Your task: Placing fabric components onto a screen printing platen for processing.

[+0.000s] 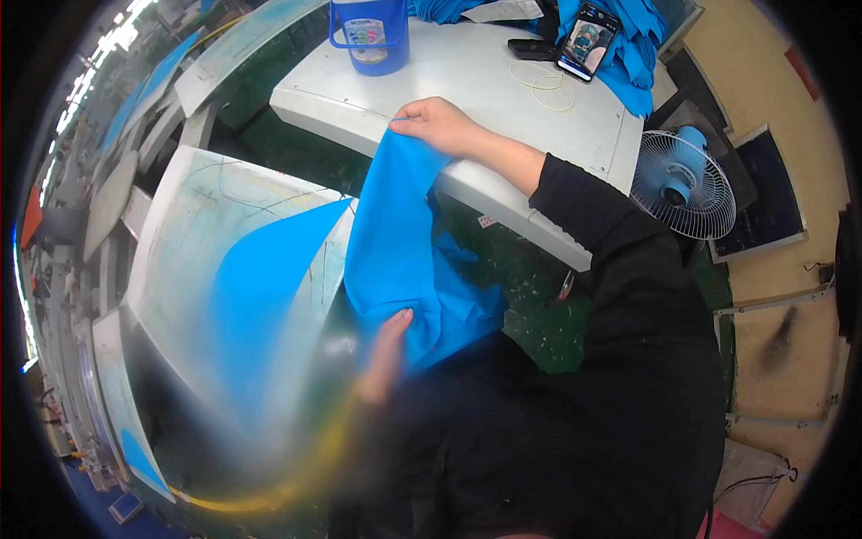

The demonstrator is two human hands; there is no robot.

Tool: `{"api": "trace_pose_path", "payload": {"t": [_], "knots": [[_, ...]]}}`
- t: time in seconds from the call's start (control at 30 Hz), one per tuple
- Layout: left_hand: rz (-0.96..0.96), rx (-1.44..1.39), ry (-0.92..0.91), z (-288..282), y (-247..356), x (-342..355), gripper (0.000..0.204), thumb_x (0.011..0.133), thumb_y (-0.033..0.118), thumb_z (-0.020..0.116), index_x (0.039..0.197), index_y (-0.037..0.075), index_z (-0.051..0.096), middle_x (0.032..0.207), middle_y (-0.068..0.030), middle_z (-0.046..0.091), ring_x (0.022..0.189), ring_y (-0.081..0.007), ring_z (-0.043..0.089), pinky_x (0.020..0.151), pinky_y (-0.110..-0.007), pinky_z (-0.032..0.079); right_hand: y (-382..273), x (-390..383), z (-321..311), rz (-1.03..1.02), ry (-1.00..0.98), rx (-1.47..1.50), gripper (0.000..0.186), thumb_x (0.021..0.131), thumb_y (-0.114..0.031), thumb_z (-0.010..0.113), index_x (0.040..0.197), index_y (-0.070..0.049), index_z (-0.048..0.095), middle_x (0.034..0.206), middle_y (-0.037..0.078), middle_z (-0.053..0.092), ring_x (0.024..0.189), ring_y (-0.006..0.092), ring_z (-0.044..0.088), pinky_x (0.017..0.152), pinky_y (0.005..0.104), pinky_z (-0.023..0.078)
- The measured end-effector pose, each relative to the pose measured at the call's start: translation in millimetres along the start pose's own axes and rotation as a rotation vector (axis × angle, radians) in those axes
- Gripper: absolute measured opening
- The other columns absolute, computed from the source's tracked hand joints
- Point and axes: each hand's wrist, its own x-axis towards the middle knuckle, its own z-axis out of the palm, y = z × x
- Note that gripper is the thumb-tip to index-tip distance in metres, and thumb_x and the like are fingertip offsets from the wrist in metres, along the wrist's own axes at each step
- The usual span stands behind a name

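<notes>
A bright blue fabric piece hangs in front of me, its upper end pinched in my right hand at the front edge of the white table. Lower down, my left hand is closed on the same fabric, with a finger or thumb over its front; its other fingers are hidden. Folds of the fabric bunch up to the right of that hand, against my dark clothing. To the left, another flat blue fabric piece lies on a pale, stained board, its lower part blurred.
On the table stand a blue bucket, a phone with its screen lit, a black case, a thin white cord and heaped blue fabric. A fan stands at right. More boards line the left; a yellow hose curves below.
</notes>
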Motion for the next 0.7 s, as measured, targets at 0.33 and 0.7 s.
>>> {"api": "trace_pose_path", "payload": {"t": [0.33, 0.7], "knots": [[-0.021, -0.023, 0.002, 2.1, 2.4, -2.0, 0.032, 0.093, 0.027, 0.049, 0.107, 0.000, 0.055, 0.090, -0.0100, 0.062, 0.072, -0.0198, 0.063, 0.060, -0.033, 0.055, -0.1, 0.6, 0.4, -0.003, -0.009, 0.002, 0.027, 0.086, -0.025, 0.059, 0.098, -0.001, 0.065, 0.086, 0.008, 0.067, 0.074, 0.0129, 0.062, 0.070, 0.0250, 0.049], [-0.011, -0.017, -0.026, 2.1, 1.9, -2.4, 0.032, 0.093, 0.027, 0.049, 0.106, -0.001, 0.055, 0.090, -0.0102, 0.062, 0.071, -0.0202, 0.063, 0.059, -0.033, 0.055, -1.0, -1.6, 0.9, 0.000, -0.003, -0.025, 0.028, 0.087, -0.026, 0.059, 0.099, -0.001, 0.064, 0.088, 0.008, 0.067, 0.076, 0.0137, 0.063, 0.071, 0.0255, 0.049]]}}
